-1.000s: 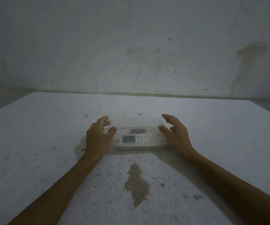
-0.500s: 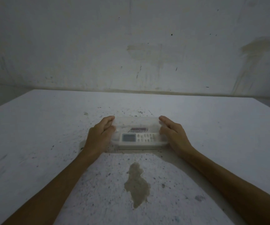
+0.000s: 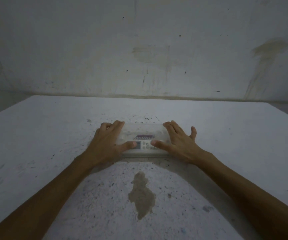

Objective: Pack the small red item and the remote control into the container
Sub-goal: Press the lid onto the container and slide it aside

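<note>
Looking down, I see the remote control (image 3: 145,148) and small red item (image 3: 145,136) inside the closed container (image 3: 145,154); left hand (image 3: 106,141) curls round its end, right hand (image 3: 177,141) presses flat.

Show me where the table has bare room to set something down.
Wide bare table lies left of the left hand and right of the right hand, plus the strip between container and wall. Crowded: the middle, where both hands rest on the container; a stain marks the near patch.
</note>
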